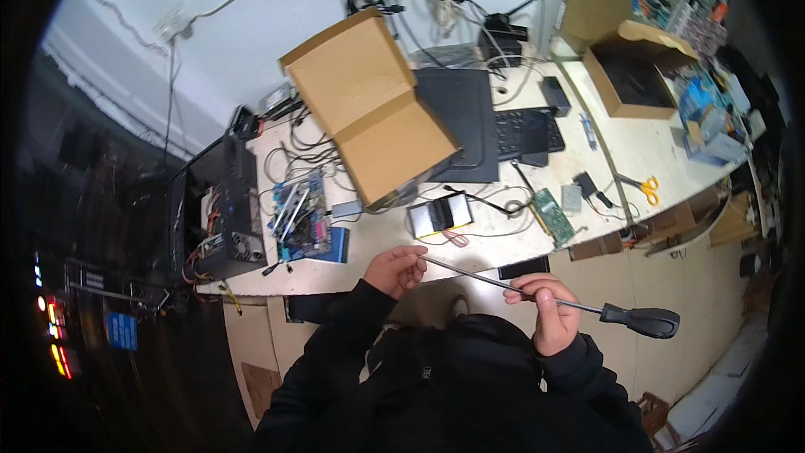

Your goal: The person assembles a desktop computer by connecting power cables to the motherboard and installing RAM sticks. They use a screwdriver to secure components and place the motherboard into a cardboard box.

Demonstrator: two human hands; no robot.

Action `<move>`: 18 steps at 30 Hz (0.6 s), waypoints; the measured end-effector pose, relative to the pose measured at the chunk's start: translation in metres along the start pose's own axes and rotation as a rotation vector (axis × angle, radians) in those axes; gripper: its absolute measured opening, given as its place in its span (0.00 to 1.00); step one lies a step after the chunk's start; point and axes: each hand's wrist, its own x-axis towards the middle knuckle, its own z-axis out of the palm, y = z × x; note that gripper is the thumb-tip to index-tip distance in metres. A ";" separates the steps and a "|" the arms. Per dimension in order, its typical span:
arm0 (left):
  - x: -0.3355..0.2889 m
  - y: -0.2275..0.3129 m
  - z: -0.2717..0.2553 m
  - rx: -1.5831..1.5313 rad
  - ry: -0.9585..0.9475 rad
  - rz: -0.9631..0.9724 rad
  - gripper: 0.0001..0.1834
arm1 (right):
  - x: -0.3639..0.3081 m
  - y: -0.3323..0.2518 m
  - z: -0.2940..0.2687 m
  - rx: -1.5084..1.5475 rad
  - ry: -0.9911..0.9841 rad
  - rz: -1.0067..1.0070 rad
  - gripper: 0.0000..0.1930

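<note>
A long screwdriver with a black handle is held across my body in front of the table edge. My left hand pinches the tip end of its thin metal shaft. Farther along the shaft, near the handle, the fingers of my right hand are closed on it. The handle points to the right, beyond my right hand. Just past my hands on the table lie a silver battery pack with wires and a green circuit board.
An open cardboard box rests by a black flat panel. At left are a computer case and a motherboard. Orange-handled scissors, a phone and another open box lie to the right.
</note>
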 end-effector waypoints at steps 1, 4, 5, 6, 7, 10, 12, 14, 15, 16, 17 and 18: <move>-0.005 0.001 -0.006 -0.034 0.013 0.019 0.09 | 0.001 -0.001 0.003 0.001 -0.018 0.012 0.12; -0.024 -0.003 -0.025 -0.163 0.056 0.090 0.06 | 0.004 0.001 0.016 0.043 -0.070 0.011 0.12; -0.030 -0.002 -0.031 -0.202 0.047 0.114 0.06 | 0.006 0.000 0.020 0.049 -0.082 0.003 0.12; -0.036 -0.002 -0.038 -0.241 0.037 0.137 0.06 | 0.007 -0.001 0.025 0.055 -0.093 -0.005 0.12; -0.042 -0.001 -0.044 -0.277 0.026 0.160 0.07 | 0.008 -0.003 0.031 0.061 -0.103 -0.013 0.12; -0.061 0.005 -0.062 -0.337 -0.071 0.208 0.07 | 0.009 -0.005 0.051 0.071 -0.116 -0.016 0.13; -0.073 0.009 -0.066 -0.358 -0.018 0.226 0.07 | 0.005 -0.006 0.064 0.082 -0.122 -0.011 0.13; -0.076 0.016 -0.082 -0.330 -0.166 0.237 0.09 | 0.007 -0.011 0.079 0.107 -0.116 -0.014 0.14; -0.080 0.022 -0.080 -0.348 -0.123 0.242 0.11 | 0.009 -0.015 0.088 0.076 -0.118 -0.041 0.14; -0.086 0.027 -0.078 -0.365 -0.078 0.245 0.12 | 0.008 -0.018 0.096 0.067 -0.118 -0.044 0.15; -0.092 0.037 -0.076 -0.404 -0.027 0.229 0.13 | 0.009 -0.022 0.104 0.057 -0.116 -0.060 0.15; -0.094 0.041 -0.075 -0.451 -0.008 0.246 0.13 | 0.008 -0.023 0.111 0.043 -0.114 -0.087 0.15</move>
